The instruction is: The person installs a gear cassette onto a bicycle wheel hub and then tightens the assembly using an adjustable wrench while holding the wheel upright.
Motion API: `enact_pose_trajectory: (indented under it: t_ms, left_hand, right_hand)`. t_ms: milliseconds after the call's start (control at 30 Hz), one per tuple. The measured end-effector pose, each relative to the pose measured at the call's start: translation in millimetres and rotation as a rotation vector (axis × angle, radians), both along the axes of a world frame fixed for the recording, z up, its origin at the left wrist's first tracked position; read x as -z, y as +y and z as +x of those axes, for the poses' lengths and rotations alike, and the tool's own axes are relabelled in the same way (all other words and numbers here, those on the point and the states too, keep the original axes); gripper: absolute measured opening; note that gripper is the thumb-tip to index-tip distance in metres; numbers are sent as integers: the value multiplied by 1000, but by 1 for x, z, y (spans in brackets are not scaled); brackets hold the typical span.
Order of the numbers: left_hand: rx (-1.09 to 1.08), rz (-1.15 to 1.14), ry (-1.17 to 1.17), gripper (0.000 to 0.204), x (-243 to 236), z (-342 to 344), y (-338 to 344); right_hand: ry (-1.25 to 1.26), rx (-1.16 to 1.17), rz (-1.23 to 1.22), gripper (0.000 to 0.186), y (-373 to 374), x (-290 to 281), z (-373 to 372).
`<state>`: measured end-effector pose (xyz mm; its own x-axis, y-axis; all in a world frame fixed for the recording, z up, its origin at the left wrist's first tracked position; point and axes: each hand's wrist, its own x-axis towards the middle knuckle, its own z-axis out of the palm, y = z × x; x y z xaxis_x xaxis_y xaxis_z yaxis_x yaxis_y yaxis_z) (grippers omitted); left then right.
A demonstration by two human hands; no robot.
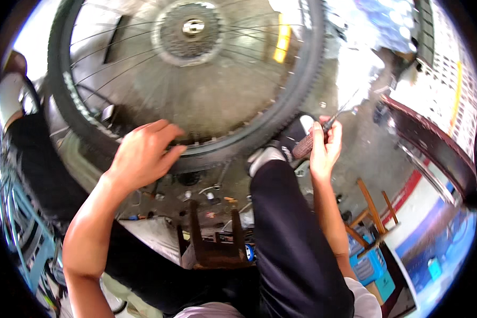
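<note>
A bicycle wheel (196,63) with a black tyre (297,100) fills the upper middle in front of my knees. My left hand (146,151) is over the near left of the rim, thumb apart from the curved fingers, which are slightly blurred; whether it presses on the tyre is unclear. Right of the tyre, my right hand (326,148) is closed around a screwdriver-like tool (305,145) with a brown handle. Its thin metal shaft points up and right, away from the wheel; the tip is hard to make out.
Below the wheel, a small wooden stool (217,252) stands between my legs, with small loose parts (212,199) scattered near it. A wooden chair (373,212) and a dark red-edged bench (434,143) stand at the right. Another person's leg (10,100) shows at the far left, beside blue metal framework (26,222).
</note>
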<state>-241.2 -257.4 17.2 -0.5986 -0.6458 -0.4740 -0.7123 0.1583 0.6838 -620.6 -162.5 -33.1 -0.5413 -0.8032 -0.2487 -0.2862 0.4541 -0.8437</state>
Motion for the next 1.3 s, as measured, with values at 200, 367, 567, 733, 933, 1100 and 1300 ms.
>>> enact_pose_trajectory:
  t_ms: [200,367,567,733,933,1100,1300]
  left_hand:
    - [54,-5,31,26,-5,-12,-1]
    - [47,-46,13,26,4,-6,8]
    - [37,-20,-20,26,8,-4,8]
    - [79,-14,-25,26,12,-2,11]
    - [54,-2,-40,26,19,5,13]
    - [57,-22,-23,27,16,2,11]
    - [54,-59,23,28,9,-4,15]
  right_hand:
    - [379,186,527,27,148,52,-106]
    - [370,120,534,41,188,68,-112]
    - [594,-5,214,34,100,44,-88]
    - [249,-322,-175,22,-59,2,19]
    - [565,-725,-295,41,-172,-22,136]
    - [595,-710,-447,37,-192,-12,153]
    - [463,-650,-529,21,-201,-19,152]
